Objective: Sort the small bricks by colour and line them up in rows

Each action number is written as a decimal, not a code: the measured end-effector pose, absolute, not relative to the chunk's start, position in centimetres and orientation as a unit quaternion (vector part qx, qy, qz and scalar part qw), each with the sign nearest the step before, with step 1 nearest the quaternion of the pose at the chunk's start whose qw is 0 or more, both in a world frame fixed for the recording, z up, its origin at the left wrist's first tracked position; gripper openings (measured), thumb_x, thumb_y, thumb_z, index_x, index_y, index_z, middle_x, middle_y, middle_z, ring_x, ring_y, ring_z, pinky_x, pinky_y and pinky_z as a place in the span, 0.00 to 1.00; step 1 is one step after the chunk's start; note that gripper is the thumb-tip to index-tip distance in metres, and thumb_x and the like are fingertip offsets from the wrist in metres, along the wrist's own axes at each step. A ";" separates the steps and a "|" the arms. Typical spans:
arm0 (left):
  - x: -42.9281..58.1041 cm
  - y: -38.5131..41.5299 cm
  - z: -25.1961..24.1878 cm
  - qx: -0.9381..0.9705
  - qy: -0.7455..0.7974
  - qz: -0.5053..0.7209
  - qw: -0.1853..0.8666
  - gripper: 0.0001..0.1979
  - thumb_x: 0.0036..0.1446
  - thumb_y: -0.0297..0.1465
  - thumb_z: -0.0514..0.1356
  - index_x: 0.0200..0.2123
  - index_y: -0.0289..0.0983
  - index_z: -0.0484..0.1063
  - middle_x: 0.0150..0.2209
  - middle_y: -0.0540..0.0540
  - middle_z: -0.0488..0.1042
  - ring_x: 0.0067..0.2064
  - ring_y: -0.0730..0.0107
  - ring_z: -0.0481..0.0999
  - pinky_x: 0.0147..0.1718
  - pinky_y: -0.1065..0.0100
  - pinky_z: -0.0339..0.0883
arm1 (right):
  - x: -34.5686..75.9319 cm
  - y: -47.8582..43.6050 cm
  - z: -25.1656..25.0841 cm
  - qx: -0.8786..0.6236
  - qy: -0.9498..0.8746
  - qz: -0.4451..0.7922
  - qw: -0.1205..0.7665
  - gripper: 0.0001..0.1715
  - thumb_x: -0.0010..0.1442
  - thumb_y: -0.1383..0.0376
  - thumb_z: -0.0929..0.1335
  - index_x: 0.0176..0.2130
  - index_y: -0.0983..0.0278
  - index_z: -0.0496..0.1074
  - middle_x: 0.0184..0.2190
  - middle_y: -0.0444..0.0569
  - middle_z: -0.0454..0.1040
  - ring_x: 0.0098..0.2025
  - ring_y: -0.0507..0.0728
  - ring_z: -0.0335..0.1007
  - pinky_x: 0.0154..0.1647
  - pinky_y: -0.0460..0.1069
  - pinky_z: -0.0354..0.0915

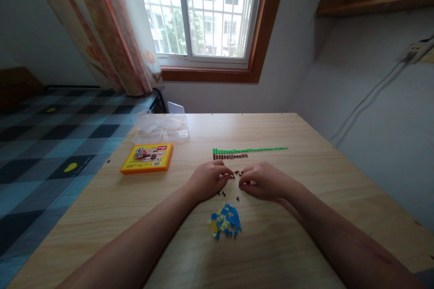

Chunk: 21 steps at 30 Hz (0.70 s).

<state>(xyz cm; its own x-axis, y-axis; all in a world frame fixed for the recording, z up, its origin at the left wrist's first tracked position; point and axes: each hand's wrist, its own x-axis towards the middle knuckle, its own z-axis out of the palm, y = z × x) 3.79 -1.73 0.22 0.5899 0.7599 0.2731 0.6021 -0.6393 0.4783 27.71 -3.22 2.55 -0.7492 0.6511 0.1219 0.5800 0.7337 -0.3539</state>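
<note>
My left hand [210, 179] rests on the table with its fingers bent together, the fingertips at a small scatter of brown toy bricks [237, 172]. Opposite it, my right hand [260, 180] is curled in a pinch at the right of these bricks. Whatever either pinch holds is too small or hidden to make out. A few loose brown pieces [238, 198] lie nearer to me. Beyond my hands runs a row of brown bricks [230, 156], with a longer row of green bricks [251, 150] behind it. Closer to me sits a heap of blue and yellow bricks [226, 221].
A yellow-orange box [147, 158] lies on the wooden table [305, 244] at left. Behind it stand clear plastic trays [161, 127]. A bed with a checked cover [68, 144] borders the left side, and a wall socket with a cable [415, 52] is at right.
</note>
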 end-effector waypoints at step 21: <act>3.8 -1.5 0.2 0.833 0.405 0.315 0.207 0.08 0.59 0.26 0.60 0.34 0.39 0.81 0.31 0.48 0.80 0.33 0.70 0.76 0.35 0.68 0.70 | 27.4 -3.9 2.7 -0.295 -0.929 0.186 0.123 0.08 0.60 0.63 0.72 0.40 0.57 0.82 0.32 0.45 0.80 0.29 0.51 0.71 0.32 0.46 0.59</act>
<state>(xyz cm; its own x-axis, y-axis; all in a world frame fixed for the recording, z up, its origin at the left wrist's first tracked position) 3.83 -1.45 0.25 0.4733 0.8051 0.3576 0.5439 -0.5863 0.6003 27.41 -3.88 2.72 -0.7957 0.5941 0.1178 0.5028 0.7564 -0.4185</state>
